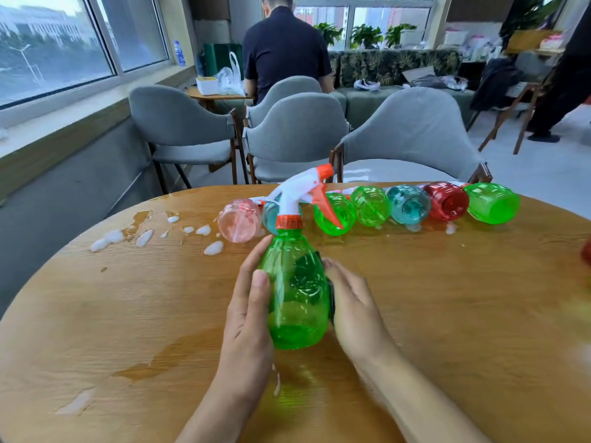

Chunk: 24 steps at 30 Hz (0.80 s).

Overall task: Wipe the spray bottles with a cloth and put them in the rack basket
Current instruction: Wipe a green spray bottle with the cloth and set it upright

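A green spray bottle [295, 302] with a white and orange trigger head stands upright at the table's middle. My left hand [248, 318] grips its left side, thumb across the front. My right hand [353, 310] presses a dark cloth [331, 298] against the bottle's right side; the cloth is mostly hidden behind the bottle and my fingers. Several more bottles lie on their sides in a row at the far edge: pink [238, 220], teal [271, 215], green [334, 214], green [371, 206], teal [409, 204], red [446, 201], green [492, 203]. No rack basket is in view.
The round wooden table [128, 314] carries foam blobs and wet patches [144, 236] at the left and near front. Grey chairs [294, 135] stand beyond the far edge. A person in a dark shirt [284, 49] sits with their back turned. A red object [587, 252] peeks in at the right edge.
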Each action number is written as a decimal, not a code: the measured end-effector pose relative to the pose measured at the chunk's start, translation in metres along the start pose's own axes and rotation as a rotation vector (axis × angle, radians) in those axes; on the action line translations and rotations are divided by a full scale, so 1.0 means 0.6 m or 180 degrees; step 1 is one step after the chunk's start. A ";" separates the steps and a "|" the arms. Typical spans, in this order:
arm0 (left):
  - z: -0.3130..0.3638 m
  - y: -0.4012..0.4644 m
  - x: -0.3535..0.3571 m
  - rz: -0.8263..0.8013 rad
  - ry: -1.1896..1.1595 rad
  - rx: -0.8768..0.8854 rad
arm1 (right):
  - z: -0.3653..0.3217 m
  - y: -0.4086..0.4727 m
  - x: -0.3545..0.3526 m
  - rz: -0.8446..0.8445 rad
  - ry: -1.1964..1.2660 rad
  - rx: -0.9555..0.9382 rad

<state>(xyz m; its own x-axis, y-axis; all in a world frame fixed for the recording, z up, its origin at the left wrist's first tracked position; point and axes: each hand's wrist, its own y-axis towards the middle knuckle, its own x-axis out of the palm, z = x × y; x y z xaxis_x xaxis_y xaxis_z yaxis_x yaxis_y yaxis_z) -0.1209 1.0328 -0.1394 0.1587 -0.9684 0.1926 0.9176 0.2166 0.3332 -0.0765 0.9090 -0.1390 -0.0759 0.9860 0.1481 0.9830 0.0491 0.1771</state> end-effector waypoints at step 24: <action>-0.010 -0.017 -0.019 0.0177 0.0121 -0.0306 | 0.015 -0.022 -0.015 -0.0121 -0.0901 -0.0595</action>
<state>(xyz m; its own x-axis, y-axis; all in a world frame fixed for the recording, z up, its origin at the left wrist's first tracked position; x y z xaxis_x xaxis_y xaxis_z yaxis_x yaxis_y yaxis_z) -0.1296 1.0408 -0.1506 0.2224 -0.9596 0.1727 0.9374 0.2591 0.2325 -0.0870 0.9008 -0.1516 -0.0368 0.9904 -0.1334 0.9307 0.0826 0.3564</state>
